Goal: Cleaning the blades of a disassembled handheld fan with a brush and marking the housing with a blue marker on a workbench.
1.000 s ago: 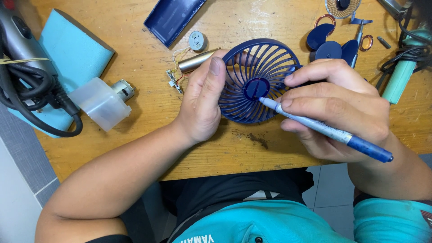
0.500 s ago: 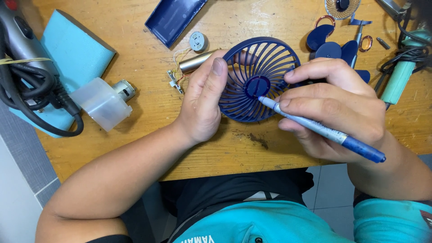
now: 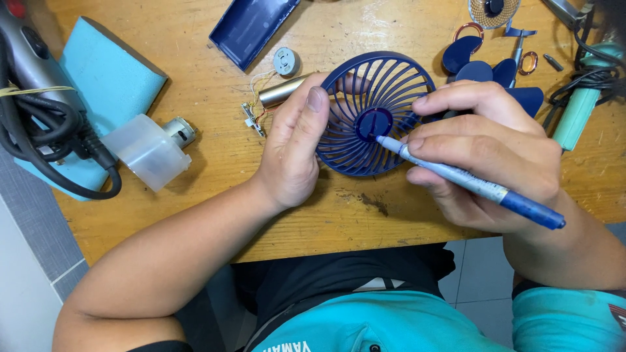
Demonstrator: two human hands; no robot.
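While left hand (image 3: 293,146) steadies navy fan grille (image 3: 373,114), right hand (image 3: 482,163) presses blue pen (image 3: 466,182).

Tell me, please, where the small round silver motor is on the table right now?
In the head view the small round silver motor lies on the wooden table toward the upper middle, just below the dark blue casing and left of the blue fan grille.

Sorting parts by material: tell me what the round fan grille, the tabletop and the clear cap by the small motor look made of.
Fan grille: likely moulded plastic, dark blue, slight sheen, thin even ribs.
Tabletop: wood, bare and worn, with visible grain, stains and scratches.
Clear cap: probably translucent plastic, frosted white, soft edges.
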